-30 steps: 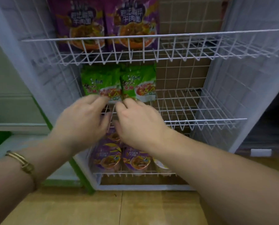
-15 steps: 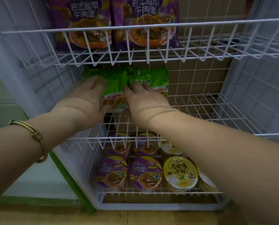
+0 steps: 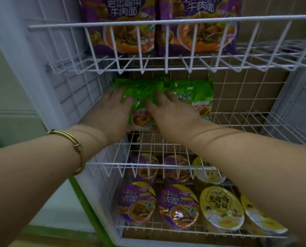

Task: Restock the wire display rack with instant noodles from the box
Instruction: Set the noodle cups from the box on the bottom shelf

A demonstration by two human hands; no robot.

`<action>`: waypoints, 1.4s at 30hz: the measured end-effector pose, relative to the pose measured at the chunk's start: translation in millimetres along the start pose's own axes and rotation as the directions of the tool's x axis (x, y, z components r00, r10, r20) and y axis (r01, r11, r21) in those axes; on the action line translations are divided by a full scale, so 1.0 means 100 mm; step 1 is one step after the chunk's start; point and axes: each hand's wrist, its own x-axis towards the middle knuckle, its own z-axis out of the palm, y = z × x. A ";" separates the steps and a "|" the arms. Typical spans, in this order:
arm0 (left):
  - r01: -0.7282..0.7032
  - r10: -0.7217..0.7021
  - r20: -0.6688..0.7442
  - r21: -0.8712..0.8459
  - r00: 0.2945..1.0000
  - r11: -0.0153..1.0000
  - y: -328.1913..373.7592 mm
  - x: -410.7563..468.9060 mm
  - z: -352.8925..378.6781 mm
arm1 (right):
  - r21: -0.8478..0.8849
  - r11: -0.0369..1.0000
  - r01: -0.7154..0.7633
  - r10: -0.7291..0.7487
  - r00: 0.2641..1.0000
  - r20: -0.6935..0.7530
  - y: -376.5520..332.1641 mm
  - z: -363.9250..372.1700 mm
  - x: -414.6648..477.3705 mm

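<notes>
Gold-coloured bracelet (image 3: 75, 148): on the left wrist, in front of the wire rack (image 3: 166, 20), nearest item.

Forearms, two: both reach forward into the rack's middle shelf, left arm from the lower left, right arm from the lower right, converging.

Noodle cups, purple (image 3: 136, 204): rack's bottom shelf, left and centre, lying with lids facing out, in two rows.

Noodle cups, yellow (image 3: 220, 207): rack's bottom shelf, right of the purple ones, partly behind the right forearm.

Left hand (image 3: 111, 111): palm down, fingers straight and spread, laid flat on the left green noodle packet (image 3: 139, 97); nothing gripped.

Right hand (image 3: 173, 113): palm down, fingers straight and slightly spread, pressing where the left packet meets the right green noodle packet (image 3: 196, 93); nothing gripped. The two hands sit side by side, a narrow strip of packet showing between them.

Green packets, two: rack's middle shelf, left half, propped side by side, edges touching or overlapping; which, cannot tell.

Purple noodle packets (image 3: 123, 24), two: rack's top shelf, upright, side by side behind the front rail.

Cardboard (image 3: 246, 97): brown, behind the rack's back grid.
</notes>
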 end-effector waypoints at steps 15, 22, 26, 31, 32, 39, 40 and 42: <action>0.040 -0.040 0.010 0.017 0.999 0.999 0.04 0.26 0.44 | -0.154 0.988 0.006 -0.021 0.995 -0.093 -0.11 0.26 0.31; 0.151 -0.153 0.052 0.036 0.987 0.988 0.17 0.28 0.47 | -0.132 0.991 -0.029 0.011 0.991 -0.135 -0.14 0.33 0.37; 0.118 -0.119 0.015 0.044 0.993 0.992 0.14 0.27 0.49 | -0.128 0.991 -0.033 0.013 0.988 -0.157 -0.11 0.36 0.38; 0.113 -0.113 0.032 -0.004 0.993 0.994 0.15 0.18 0.41 | -0.094 0.995 -0.040 0.027 0.991 -0.133 -0.15 0.37 0.38; 0.125 -0.124 0.041 -0.011 0.991 0.992 0.16 0.16 0.38 | -0.086 0.996 -0.039 0.027 0.991 -0.131 -0.15 0.35 0.36; 0.066 -0.064 -0.052 0.033 0.997 0.997 0.25 0.09 0.19 | -0.077 0.997 -0.005 -0.006 0.991 -0.137 -0.02 0.26 0.06; 0.043 -0.041 -0.065 0.032 0.997 0.999 0.28 0.09 0.17 | -0.070 0.997 -0.018 0.008 0.991 -0.132 0.02 0.24 0.01; 0.013 -0.010 -0.076 0.043 0.997 0.999 0.37 0.12 0.13 | -0.065 0.997 -0.039 0.032 0.993 -0.111 0.11 0.22 -0.10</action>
